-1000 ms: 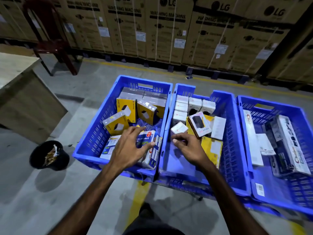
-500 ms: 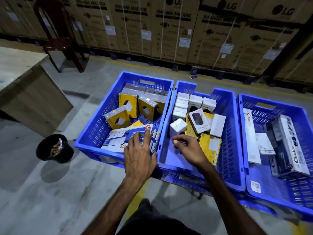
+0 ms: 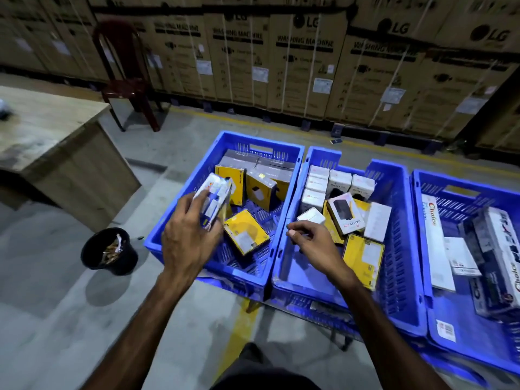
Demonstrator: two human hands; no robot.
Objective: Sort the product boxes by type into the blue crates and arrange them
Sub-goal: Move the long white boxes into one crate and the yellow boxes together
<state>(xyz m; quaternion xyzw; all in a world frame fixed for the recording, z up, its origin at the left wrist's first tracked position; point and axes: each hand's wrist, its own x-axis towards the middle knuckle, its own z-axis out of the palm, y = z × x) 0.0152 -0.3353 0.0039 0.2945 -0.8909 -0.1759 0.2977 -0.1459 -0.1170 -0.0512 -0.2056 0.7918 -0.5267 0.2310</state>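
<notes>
left hand (image 3: 191,243) gripping white-blue box (image 3: 215,204)

You've got 3 blue crates in view: left crate (image 3: 168,229), middle crate (image 3: 399,249), right crate (image 3: 422,198).

Left crate: approx. 4 yellow boxes, e.g. the flat one (image 3: 245,231), plus 2 grey boxes (image 3: 247,160) at the back. 1 white-and-blue box (image 3: 215,202) is in your left hand (image 3: 188,240).

Middle crate: 6 small white boxes, e.g. (image 3: 318,172); 1 white box with a black device pictured (image 3: 345,213); 1 plain white flat box (image 3: 377,222); 2 yellow boxes you can see, e.g. (image 3: 363,256).

Right crate: 2 long white boxes w/ red lettering (image 3: 436,243), 1 small white box (image 3: 461,256); dark boxes there can't be counted.

Also: 2 hands, 1 black bin (image 3: 109,251), 1 red chair (image 3: 123,71), 1 wooden table (image 3: 56,142).
</notes>
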